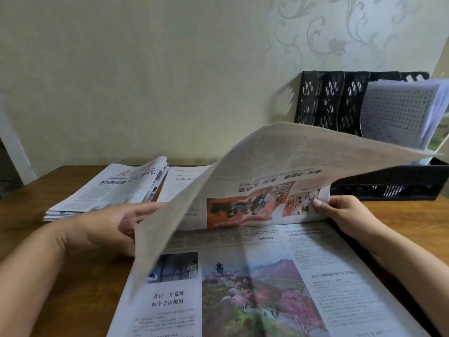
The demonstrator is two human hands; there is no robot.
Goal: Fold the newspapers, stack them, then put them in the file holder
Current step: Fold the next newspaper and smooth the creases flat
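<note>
Head cam: folded stack [109, 190] waits far left. Left hand [109, 229] slips under the lifted newspaper [279, 161], grip hidden, can't tell. Right hand [340, 215] pinches the fold edge, guiding it. File holder [340, 100] stands behind, right.

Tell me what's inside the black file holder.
The file holder has a sheaf of printed papers leaning in its right slot. The left slots look empty, though the lifted newspaper page covers their lower part.
</note>
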